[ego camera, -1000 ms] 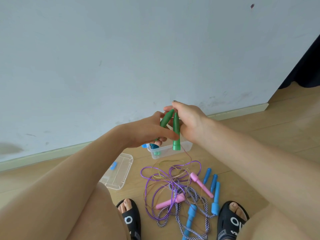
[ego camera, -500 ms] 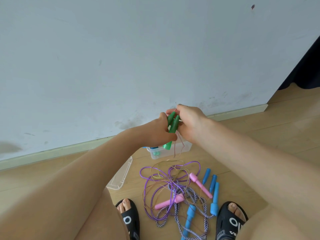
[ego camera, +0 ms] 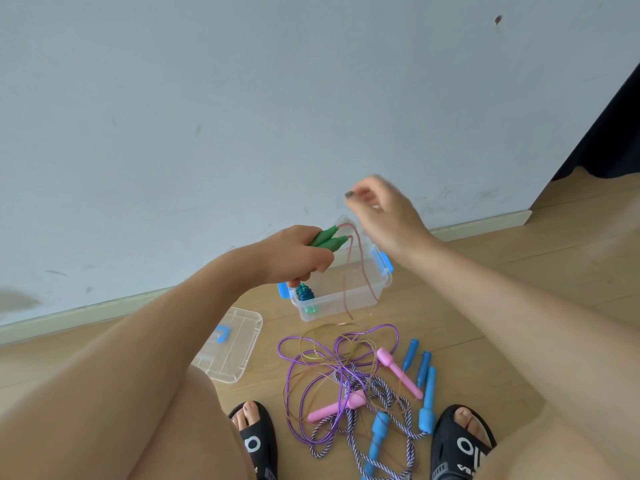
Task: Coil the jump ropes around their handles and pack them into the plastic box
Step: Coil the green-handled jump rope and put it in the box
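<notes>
While the left hand point(ego camera: 294, 259) gripped the two green plastic jump-rope handles point(ego camera: 329, 237) side by side, their thin pinkish cord point(ego camera: 360, 271) hung in loops below and right of it, trailing to the floor. Head view only. Right hand point(ego camera: 381, 216) was raised above and right of the handles, blurred; fingertips looked pinched together, probably on the cord, though I could not tell for certain. Clear plastic box with blue latches point(ego camera: 346, 299) sat open just under the left hand, one coiled rope point(ego camera: 304, 292) already inside. Step in hand, by my reading: winding this cord round the green handles. Next move calls for taut, even turns. Tangled purple, striped, pink-handled and blue-handled ropes point(ego camera: 353, 382) waited below both hands.
</notes>
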